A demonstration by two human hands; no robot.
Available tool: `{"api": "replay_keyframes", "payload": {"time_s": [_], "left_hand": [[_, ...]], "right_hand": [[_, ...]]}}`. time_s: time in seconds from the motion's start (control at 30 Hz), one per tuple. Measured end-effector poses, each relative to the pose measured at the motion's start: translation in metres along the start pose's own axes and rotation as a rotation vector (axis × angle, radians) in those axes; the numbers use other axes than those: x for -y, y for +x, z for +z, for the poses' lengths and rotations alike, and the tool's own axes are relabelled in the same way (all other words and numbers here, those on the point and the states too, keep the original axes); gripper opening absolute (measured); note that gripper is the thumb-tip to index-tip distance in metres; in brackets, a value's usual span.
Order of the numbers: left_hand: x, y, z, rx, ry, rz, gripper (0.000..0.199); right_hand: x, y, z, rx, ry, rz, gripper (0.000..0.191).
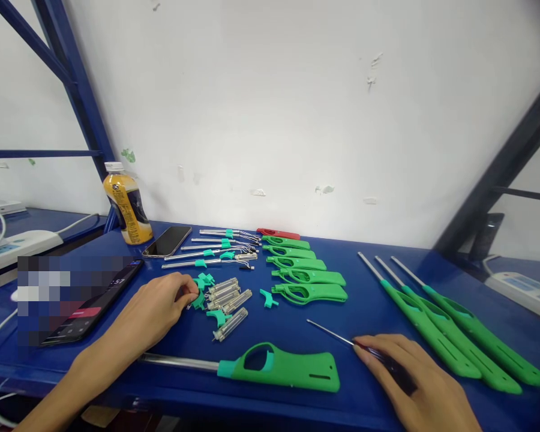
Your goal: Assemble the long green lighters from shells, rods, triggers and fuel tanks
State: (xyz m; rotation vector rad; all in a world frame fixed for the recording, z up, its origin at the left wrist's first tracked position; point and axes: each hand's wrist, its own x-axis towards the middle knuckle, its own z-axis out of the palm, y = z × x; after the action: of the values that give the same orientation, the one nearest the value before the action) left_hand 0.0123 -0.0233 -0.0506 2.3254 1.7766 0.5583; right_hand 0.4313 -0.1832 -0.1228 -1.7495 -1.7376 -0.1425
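My right hand (411, 378) is wrapped round the dark handle of a screwdriver (328, 332), its thin metal shaft pointing left over the blue table. At the left, my left hand (162, 306) has thumb and fingers pinched together beside a small pile of teal triggers (202, 282); what lies between the fingertips is too small to make out. Clear lighter fuel tanks (231, 324) lie just right of that pile. Along the front edge rests a green long-necked lighter (292, 369), its metal tube partly behind my left forearm. A lone teal trigger (269, 299) sits mid-table.
Green handle shells (312, 293) and a red one (278, 233) line the back, beside metal tubes with wires (191, 263). Three green lighters (432, 333) lie at the right. Two phones (167, 241) and a yellow bottle (128, 207) stand or lie left. Blue frame posts flank the table.
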Motion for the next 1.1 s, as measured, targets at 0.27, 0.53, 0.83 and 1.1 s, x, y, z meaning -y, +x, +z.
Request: {"api": "replay_keyframes", "payload": {"time_s": [0.27,0.53,0.83,1.1], "left_hand": [[-0.014,-0.011,-0.012,-0.187,-0.023,0.018,0.033],[-0.106,-0.036,-0.021,-0.315,-0.479,0.419,0.018],[-0.134,-0.047,0.029,-0.219,-0.693,0.542,0.019],[-0.132,-0.048,0.024,-0.156,-0.691,0.519,0.014]], "right_hand": [[0.014,0.001,-0.022,-0.182,0.216,0.101,0.030],[0.086,0.042,-0.088,-0.512,0.487,0.232,0.032],[0.146,0.073,-0.075,-0.397,0.584,-0.142,0.024],[0.150,0.077,-0.061,-0.306,0.640,-0.195,0.024]]}}
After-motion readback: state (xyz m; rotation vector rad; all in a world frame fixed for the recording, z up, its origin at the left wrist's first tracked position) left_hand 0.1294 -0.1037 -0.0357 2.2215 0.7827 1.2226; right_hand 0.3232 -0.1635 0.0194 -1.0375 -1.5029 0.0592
